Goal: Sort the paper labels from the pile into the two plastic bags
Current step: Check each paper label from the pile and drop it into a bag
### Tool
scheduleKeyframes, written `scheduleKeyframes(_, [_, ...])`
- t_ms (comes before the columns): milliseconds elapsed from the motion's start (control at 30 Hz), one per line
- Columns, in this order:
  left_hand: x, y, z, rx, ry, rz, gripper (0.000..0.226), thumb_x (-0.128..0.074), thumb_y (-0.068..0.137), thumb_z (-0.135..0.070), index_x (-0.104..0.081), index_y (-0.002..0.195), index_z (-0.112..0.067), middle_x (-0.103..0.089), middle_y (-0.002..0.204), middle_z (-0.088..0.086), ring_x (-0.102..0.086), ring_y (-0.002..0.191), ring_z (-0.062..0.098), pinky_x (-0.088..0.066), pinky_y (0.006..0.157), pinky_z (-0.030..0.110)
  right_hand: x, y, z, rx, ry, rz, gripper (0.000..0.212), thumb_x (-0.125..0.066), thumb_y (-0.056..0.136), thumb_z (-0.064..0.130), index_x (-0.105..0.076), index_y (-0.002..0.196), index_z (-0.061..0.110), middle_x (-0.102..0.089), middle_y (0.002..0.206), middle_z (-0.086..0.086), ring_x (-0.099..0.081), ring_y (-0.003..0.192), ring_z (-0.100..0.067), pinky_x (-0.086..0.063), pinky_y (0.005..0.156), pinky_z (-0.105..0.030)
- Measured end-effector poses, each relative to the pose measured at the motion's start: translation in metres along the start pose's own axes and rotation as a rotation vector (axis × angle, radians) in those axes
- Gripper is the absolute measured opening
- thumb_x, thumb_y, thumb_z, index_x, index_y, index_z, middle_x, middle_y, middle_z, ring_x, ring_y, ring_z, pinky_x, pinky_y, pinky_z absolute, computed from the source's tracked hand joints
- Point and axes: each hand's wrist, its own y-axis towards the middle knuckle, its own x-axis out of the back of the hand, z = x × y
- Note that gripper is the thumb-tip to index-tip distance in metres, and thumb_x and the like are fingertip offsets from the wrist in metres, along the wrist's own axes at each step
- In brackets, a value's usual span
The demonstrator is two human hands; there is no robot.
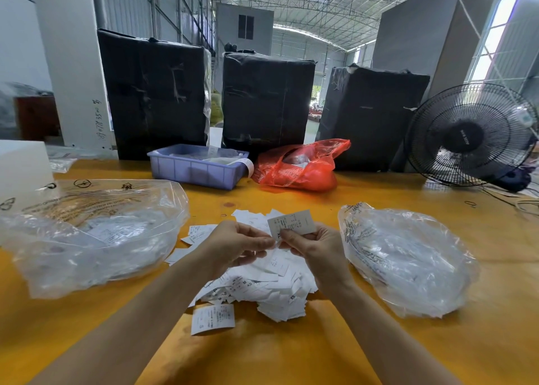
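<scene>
A pile of white paper labels (262, 291) lies on the yellow table (291, 355) in front of me, some showing size letters. One loose label (213, 319) lies at the pile's near edge. Both hands are raised over the pile. My right hand (312, 250) pinches a single label (291, 224) by its lower edge and holds it upright. My left hand (236, 244) has its fingertips curled at that label's lower left corner, touching it. A clear plastic bag (87, 233) with labels inside lies to the left. A second clear bag (408, 262) lies to the right.
A purple plastic bin (198, 170) and a red plastic bag (303, 165) sit at the table's far side, before three black-wrapped bales (265, 101). A black fan (469, 136) stands at the far right, with cables beside it. A white box (20, 165) is at the far left.
</scene>
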Motion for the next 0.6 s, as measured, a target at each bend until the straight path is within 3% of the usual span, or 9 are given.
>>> scheduleKeyframes(167, [0.002,0.001,0.001,-0.031,-0.031,-0.047,0.008,-0.078,0.072,-0.007,-0.072,0.076,-0.005,-0.069,0.061,0.002,-0.062,0.052,0.006,-0.049,0.052,0.016,0.001,0.0,0.004,-0.147,0.022,0.086,0.009,-0.069,0.08,0.002,-0.069,0.083,0.011,-0.072,0.073,-0.008,-0.07,0.066,-0.017,-0.048,0.062,-0.024])
scheduleKeyframes(400, [0.002,0.004,0.003,-0.083,0.061,-0.067,0.006,-0.079,0.072,-0.009,-0.073,0.074,-0.008,-0.069,0.061,0.003,-0.061,0.056,0.008,-0.047,0.06,0.022,0.009,0.002,0.004,-0.343,-0.052,0.234,0.014,-0.072,0.078,0.006,-0.07,0.091,0.008,-0.073,0.079,-0.006,-0.069,0.07,-0.015,-0.049,0.062,-0.021])
scheduleKeyframes(533, [-0.003,0.004,0.006,-0.069,0.104,-0.025,0.007,-0.079,0.073,-0.012,-0.073,0.074,-0.008,-0.069,0.062,0.0,-0.059,0.05,0.002,-0.046,0.055,0.018,0.012,0.002,0.003,-0.381,-0.111,0.315,0.01,-0.075,0.076,0.007,-0.071,0.085,0.01,-0.07,0.072,-0.003,-0.065,0.064,-0.012,-0.05,0.059,-0.019])
scheduleKeyframes(600, [-0.005,0.005,0.008,-0.069,0.081,-0.033,0.008,-0.078,0.074,-0.013,-0.073,0.075,-0.007,-0.069,0.062,0.0,-0.06,0.051,0.003,-0.047,0.054,0.018,0.011,0.002,0.002,-0.349,-0.096,0.282,0.016,-0.074,0.077,0.005,-0.069,0.092,0.004,-0.068,0.074,-0.007,-0.063,0.062,-0.013,-0.051,0.058,-0.019])
